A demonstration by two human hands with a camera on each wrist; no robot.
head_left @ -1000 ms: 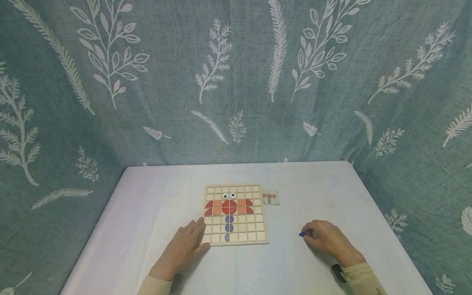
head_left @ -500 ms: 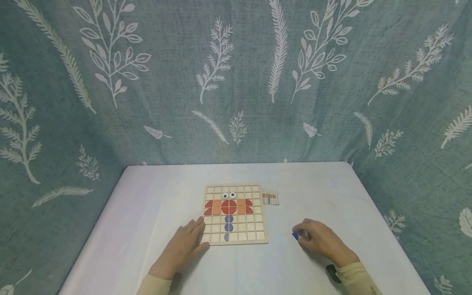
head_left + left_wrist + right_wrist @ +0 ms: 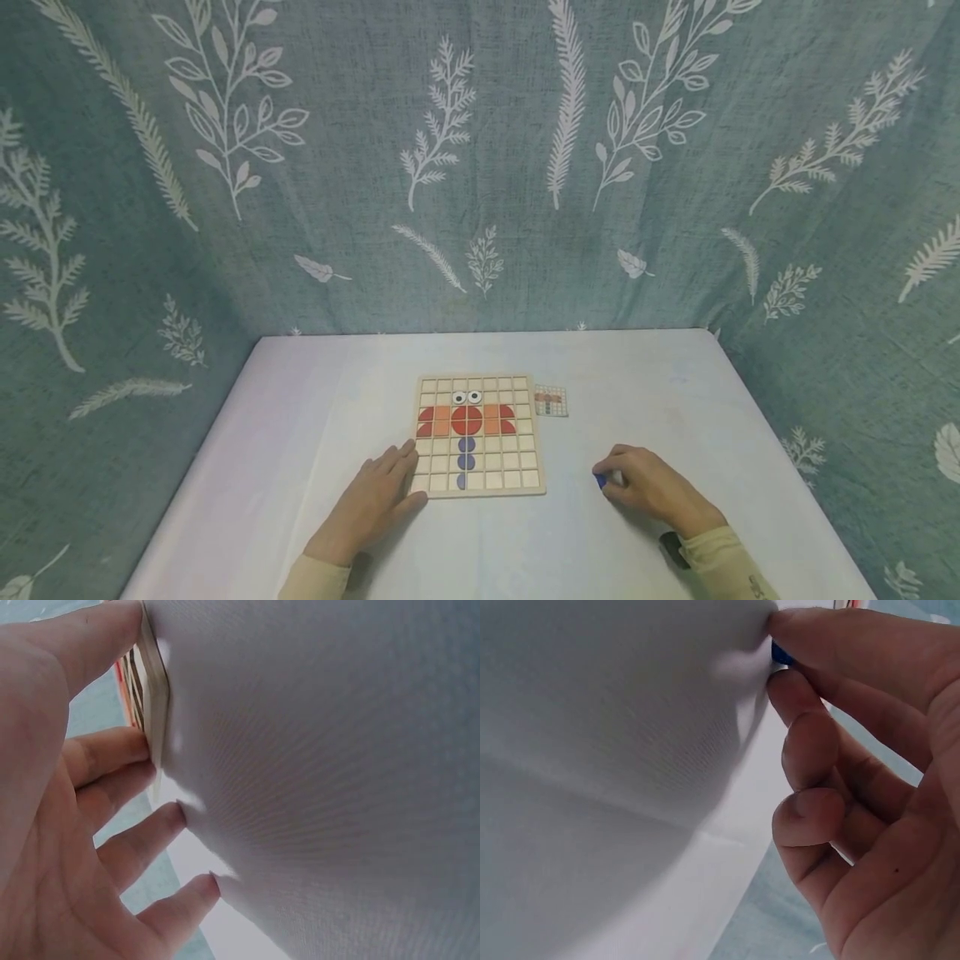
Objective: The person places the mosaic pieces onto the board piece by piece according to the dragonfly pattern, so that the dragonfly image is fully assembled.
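A wooden grid board (image 3: 517, 458) lies on the table. Its pieces form a figure with two round eyes (image 3: 467, 397), a red circle (image 3: 467, 421) of quarters, orange squares at both sides, red quarter-round pieces at the ends, and a column of blue half-round pieces (image 3: 466, 461). My left hand (image 3: 375, 500) rests at the board's left edge and near corner, fingers spread, thumb touching the rim. To the right of the board my right hand (image 3: 652, 492) pinches a small blue piece (image 3: 601, 481) between thumb and index finger, just at the table; the fingers partly hide its shape.
A small pattern card (image 3: 551, 400) lies against the board's upper right edge, showing a similar figure on a grid. The white table (image 3: 360, 367) is bordered by a green leaf-print curtain (image 3: 510, 275) at the back and sides. A dark band (image 3: 674, 550) shows at the right wrist.
My right hand has moved slightly left, toward the board, with the blue piece, which has turned in the fingers. My left hand and the board have stayed in place.
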